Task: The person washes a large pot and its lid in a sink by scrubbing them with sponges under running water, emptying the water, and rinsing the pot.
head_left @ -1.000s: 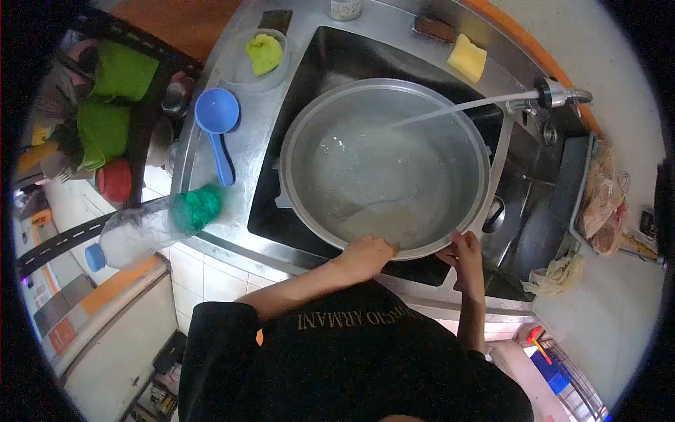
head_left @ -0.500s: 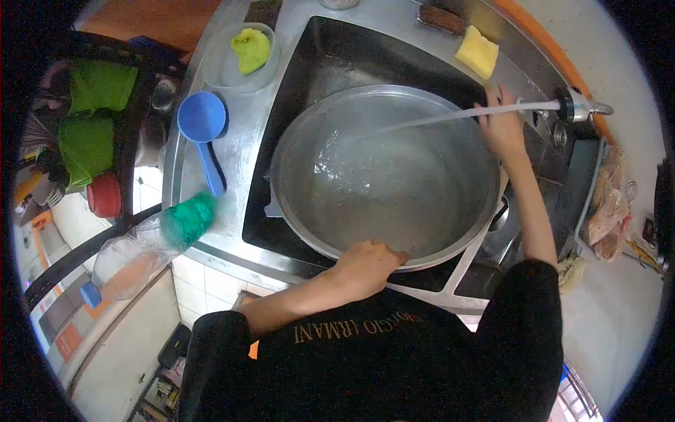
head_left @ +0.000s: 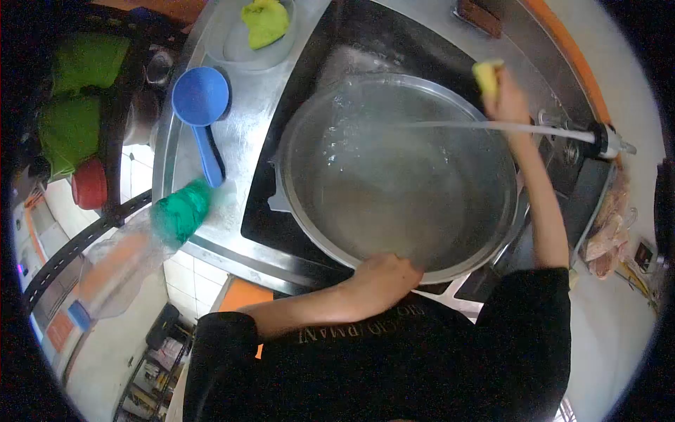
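Observation:
A large round metal pot (head_left: 517, 204) with water in it sits in the dark sink, tilted slightly toward me. My left hand (head_left: 385, 280) is closed over its near rim, with the fingertips hidden inside the edge. Beyond the far right rim, my right hand (head_left: 510, 102) grips a yellow sponge (head_left: 485, 74), raised a little off the sink's edge. From the tap (head_left: 608, 141) at the right, a water stream (head_left: 545, 130) runs past my right forearm into the pot.
On the steel counter at left lie a blue ladle-like scoop (head_left: 201, 97), a clear bowl (head_left: 218, 53) with a yellow-green cloth (head_left: 266, 24), and a plastic bottle (head_left: 179, 211) with green on it. A brown block (head_left: 480, 17) lies at the back; a grey rack (head_left: 594, 197) stands right.
My right hand has closed on the yellow sponge and lifted it from the back ledge. My left hand stays on the near rim. The whole view has shifted slightly.

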Demonstrator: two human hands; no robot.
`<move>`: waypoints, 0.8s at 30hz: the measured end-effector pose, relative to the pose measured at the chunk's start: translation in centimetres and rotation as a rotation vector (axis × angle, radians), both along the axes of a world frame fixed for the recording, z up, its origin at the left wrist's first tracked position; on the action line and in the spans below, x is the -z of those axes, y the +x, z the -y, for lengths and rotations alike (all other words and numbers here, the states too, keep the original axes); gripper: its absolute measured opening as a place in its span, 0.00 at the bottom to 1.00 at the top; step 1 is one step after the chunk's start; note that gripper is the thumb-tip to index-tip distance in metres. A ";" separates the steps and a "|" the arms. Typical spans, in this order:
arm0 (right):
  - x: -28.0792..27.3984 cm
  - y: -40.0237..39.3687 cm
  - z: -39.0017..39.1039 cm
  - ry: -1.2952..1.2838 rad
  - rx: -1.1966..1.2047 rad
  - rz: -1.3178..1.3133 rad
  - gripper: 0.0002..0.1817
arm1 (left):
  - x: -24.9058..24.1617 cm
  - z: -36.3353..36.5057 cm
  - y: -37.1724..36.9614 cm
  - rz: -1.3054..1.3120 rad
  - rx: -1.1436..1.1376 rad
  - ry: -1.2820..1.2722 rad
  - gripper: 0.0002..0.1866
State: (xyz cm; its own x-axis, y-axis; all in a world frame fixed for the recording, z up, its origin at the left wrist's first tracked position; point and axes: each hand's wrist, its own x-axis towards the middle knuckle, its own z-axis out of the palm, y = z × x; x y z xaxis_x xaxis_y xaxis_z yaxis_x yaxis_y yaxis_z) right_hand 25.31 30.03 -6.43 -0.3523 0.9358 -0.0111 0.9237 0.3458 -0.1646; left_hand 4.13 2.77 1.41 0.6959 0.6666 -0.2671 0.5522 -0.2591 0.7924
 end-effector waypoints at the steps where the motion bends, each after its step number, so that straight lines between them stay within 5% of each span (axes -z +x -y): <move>1: 1.9 0.1 2.8 0.044 -0.234 -0.154 0.24 | 0.0 -0.2 -0.1 0.008 0.020 0.006 0.06; 3: 3.6 -3.7 8.3 -0.436 -0.438 0.246 0.24 | 0.0 -0.3 -0.2 0.011 0.015 -0.029 0.06; 5: 6.7 -7.1 14.5 -0.927 -0.600 0.258 0.24 | 0.0 -0.6 -0.4 0.097 0.024 -0.090 0.06; 8: 11.8 -9.0 23.0 -1.160 -0.884 0.070 0.19 | 1.0 0.5 0.4 0.051 0.033 -0.161 0.08; 10: 12.8 -12.3 24.3 -1.127 -1.087 0.140 0.18 | 1.3 1.0 0.9 0.034 0.011 -0.205 0.08; 12: 17.3 -13.7 25.8 -1.014 -0.983 -0.262 0.18 | 1.5 0.5 0.9 0.018 -0.009 -0.257 0.08; 14: 28.7 -13.3 27.0 -0.434 -1.167 -0.254 0.18 | 0.8 -0.2 0.7 0.008 0.100 -0.355 0.06; 16: 19.2 -17.6 19.7 -1.093 -0.534 0.074 0.18 | 0.6 0.2 0.7 0.008 0.090 -0.340 0.06; 18: 21.1 -15.0 17.4 -0.976 -0.610 -0.241 0.20 | 0.8 0.4 0.8 -0.005 0.078 -0.311 0.06; 20: 24.3 -11.3 16.5 -0.797 -0.612 -0.177 0.21 | 1.0 1.0 0.8 0.049 0.044 -0.206 0.06; 22: 24.6 -8.6 14.5 -1.022 -0.348 0.181 0.22 | 0.9 1.1 1.0 0.040 0.010 -0.218 0.06; 24: 24.5 -6.0 12.4 -1.074 -0.366 0.482 0.23 | 0.8 0.9 1.1 0.030 -0.031 -0.226 0.06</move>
